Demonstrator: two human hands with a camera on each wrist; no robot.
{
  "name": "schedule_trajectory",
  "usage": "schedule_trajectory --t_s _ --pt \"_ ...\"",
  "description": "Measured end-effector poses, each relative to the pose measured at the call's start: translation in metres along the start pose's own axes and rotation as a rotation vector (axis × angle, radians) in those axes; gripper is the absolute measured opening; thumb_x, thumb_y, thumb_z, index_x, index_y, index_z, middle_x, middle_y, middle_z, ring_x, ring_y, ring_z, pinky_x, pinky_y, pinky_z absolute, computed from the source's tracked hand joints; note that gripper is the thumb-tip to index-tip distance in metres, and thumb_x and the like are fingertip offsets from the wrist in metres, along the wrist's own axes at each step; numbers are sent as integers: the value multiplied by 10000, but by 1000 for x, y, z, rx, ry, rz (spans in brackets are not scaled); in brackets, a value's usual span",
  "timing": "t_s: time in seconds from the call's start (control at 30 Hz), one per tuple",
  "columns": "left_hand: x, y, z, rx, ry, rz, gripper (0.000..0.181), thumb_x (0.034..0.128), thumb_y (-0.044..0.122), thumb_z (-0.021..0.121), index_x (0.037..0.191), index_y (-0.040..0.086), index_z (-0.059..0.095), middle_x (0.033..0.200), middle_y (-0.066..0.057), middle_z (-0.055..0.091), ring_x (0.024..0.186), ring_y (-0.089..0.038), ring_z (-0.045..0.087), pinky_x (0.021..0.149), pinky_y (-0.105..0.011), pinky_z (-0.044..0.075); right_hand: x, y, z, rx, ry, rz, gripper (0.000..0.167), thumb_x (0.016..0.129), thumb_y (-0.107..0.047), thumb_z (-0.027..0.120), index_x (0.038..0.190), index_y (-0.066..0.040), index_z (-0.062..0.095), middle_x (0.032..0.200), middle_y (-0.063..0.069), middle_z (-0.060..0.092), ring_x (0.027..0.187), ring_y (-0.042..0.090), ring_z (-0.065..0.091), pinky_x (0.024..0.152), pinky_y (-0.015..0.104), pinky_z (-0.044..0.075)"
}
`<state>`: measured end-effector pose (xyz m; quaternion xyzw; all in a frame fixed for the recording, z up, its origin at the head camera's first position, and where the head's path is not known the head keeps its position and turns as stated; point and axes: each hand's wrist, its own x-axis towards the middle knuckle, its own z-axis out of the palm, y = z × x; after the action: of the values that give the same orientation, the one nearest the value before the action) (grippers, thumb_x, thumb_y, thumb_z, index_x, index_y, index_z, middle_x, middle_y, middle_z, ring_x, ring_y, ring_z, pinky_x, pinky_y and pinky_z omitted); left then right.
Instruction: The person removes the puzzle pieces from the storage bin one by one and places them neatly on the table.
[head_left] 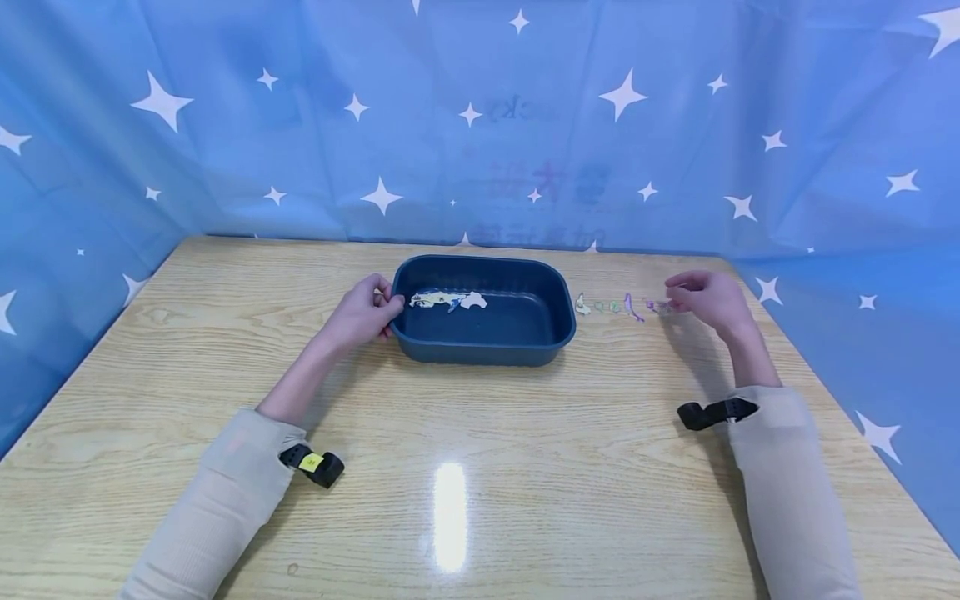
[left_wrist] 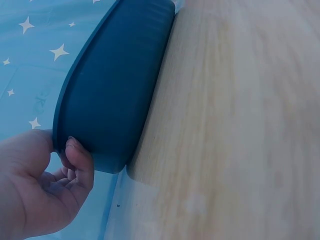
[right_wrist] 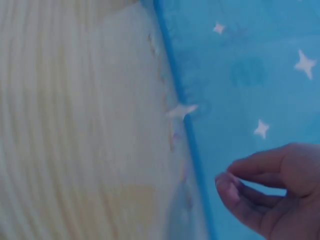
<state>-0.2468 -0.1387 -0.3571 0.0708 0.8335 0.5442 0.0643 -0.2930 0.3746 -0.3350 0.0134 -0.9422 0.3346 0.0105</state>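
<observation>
Closest to the eye are two pale sleeves, one leading to each hand. Beyond both hands hangs a blue starred curtain, and under them spreads the wooden table. The dark blue basin sits on it just right of the left hand, which grips its short end, rim caught between thumb and fingers. The right hand is well apart on the other side, fingers bent in towards the thumb; whether anything is caught between the tips, I cannot tell. Behind each hand sits a black wrist strap. Inside the basin, towards the left hand, lie pale pieces; between basin and right hand runs a row of small bits, with a purple strip among them. I'd judge the basin light, stiff and fairly smooth, safest held by its lip; the pieces and bits look thin, nearly weightless and easily creased, so they'd want a gentle fingertip pinch at the edge.
</observation>
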Motion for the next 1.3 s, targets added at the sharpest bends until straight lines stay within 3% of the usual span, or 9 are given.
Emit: schedule_trajectory --t_s 0.2,0.53,0.73,1.03,1.3 --pt "0 -1 -1 -6 1 -11 162 1051 161 513 1004 43 413 692 -43 497 615 -244 608 586 -321 544 -4 -35 11 46 24 -126 323 1027 -171 591 1231 76 635 1079 272 685 773 115 695 676 188 546" --pt "1 -1 1 -16 -7 -11 159 1052 157 510 1002 43 411 689 -38 492 609 -225 602 575 -315 535 -8 -88 42 72 -12 -268 280 1029 -185 601 1219 8 673 1048 199 711 761 35 652 672 203 534" --pt "0 0 1 -17 -5 -12 163 1052 163 514 1005 42 416 687 -32 489 609 -232 602 583 -317 545 -3 -114 67 99 -20 -382 232 1019 -141 611 1165 19 695 1006 206 716 798 211 687 678 213 547" --pt "1 -1 1 -6 -6 -15 162 1049 158 520 1007 37 422 690 -30 484 611 -222 607 589 -307 550 2 -144 100 135 -96 -446 215 1014 -95 611 1186 13 681 1043 176 715 867 324 689 721 299 554" --pt "1 0 0 -2 -3 -12 164 1050 160 517 1001 37 419 682 -30 482 611 -225 606 586 -311 548 10 -164 129 77 -253 -442 252 1007 -84 614 1227 34 650 1080 172 694 947 308 672 826 399 545"
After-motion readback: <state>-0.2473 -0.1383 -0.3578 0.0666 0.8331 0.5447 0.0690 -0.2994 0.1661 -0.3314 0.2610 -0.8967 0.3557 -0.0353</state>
